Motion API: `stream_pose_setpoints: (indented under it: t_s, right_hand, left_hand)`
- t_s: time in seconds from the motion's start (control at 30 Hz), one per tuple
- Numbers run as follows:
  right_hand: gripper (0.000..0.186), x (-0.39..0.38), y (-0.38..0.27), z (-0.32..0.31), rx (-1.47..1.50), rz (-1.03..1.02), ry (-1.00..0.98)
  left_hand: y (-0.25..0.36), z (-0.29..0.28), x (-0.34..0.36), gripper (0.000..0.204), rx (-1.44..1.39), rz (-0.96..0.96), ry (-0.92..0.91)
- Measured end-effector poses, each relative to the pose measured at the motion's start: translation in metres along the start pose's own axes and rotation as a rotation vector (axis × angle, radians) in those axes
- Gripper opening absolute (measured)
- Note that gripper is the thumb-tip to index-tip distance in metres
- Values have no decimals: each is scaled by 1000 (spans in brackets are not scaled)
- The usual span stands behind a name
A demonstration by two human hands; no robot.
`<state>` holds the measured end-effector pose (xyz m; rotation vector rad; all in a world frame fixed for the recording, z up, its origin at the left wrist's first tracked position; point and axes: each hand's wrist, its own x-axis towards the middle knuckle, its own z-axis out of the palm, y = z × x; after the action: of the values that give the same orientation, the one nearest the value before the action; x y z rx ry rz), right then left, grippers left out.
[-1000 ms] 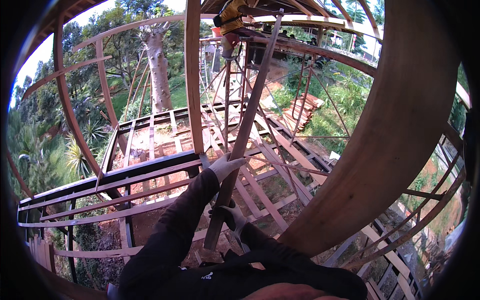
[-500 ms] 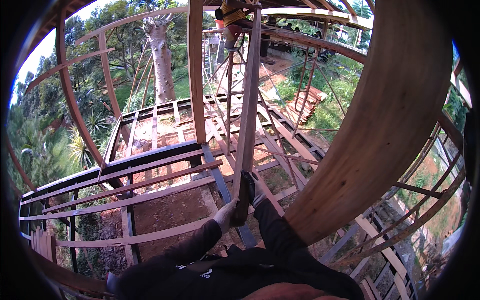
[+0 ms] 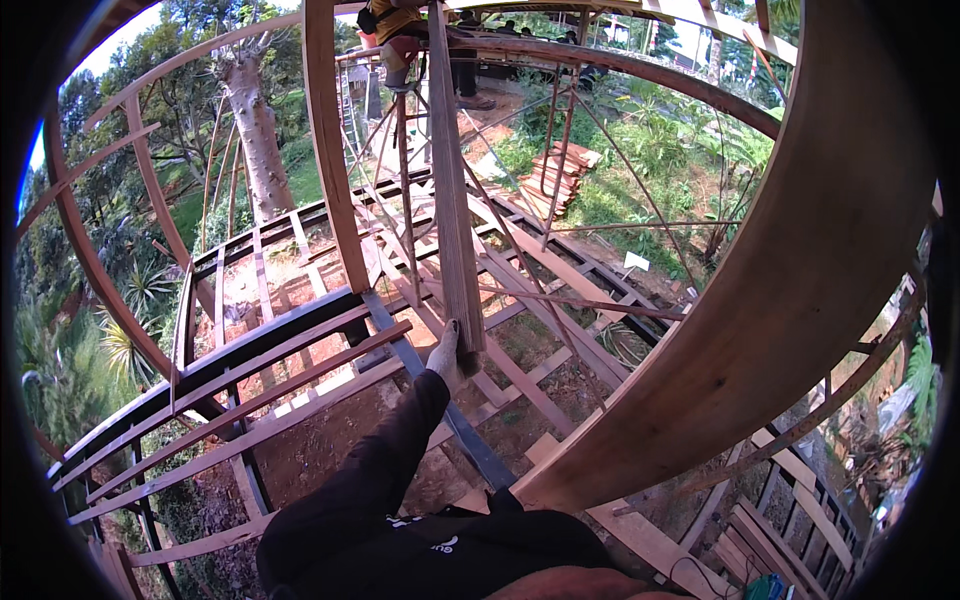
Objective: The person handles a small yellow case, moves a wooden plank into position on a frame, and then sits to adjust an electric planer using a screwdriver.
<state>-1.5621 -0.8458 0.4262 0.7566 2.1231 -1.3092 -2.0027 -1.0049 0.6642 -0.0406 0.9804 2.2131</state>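
Observation:
A long wooden beam [image 3: 455, 220] runs away from me, its near end in front of my chest and its far end up by a person [image 3: 398, 25] in a yellow top. My left hand [image 3: 445, 355], in a light glove, grips the beam's near end from the left side. Part of its fingers is hidden by the wood. My right hand does not show. A broad wooden timber [image 3: 740, 330] stands very close on my right, covering much of that side.
Below lies an open frame of dark metal beams [image 3: 270, 340] and wooden joists [image 3: 270, 405] with gaps down to soil. An upright wooden post [image 3: 335, 150] stands left of the beam. Rusty scaffold pipes [image 3: 402, 190] cross ahead. Loose planks [image 3: 760, 545] lie at lower right.
My right hand has left the beam and gone out of sight. The beam and my left hand have shifted left and up in view, and the view has turned rightward.

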Motion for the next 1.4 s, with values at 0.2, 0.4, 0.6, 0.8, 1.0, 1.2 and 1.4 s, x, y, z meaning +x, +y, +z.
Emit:
stream_pose_setpoints:
  t_s: [0.2,0.4,0.6,0.8,1.0,1.2,1.4]
  right_hand:
    - [45,-165,188,96,803,835,592]
    - [34,-180,214,209,1003,694,976]
    - [48,-168,164,279,754,707,941]
    - [64,-272,195,284,1023,834,667]
    - [31,-348,358,394,1178,1104,1229]
    - [39,-393,368,352,1829,873,1400]
    - [39,-370,374,406,2167,801,1445]
  left_hand:
    - [12,32,83,32,-68,-22,-108]
    - [-32,46,126,55,-25,-64,-219]
    - [-223,-27,47,43,619,-473,175]
    - [-375,-195,-36,35,2041,-711,-436]
    - [-477,-110,-112,34,1947,-891,-616]
    - [-555,56,-164,33,1779,-856,-520]
    - [-666,132,-203,36,1832,-918,-904]
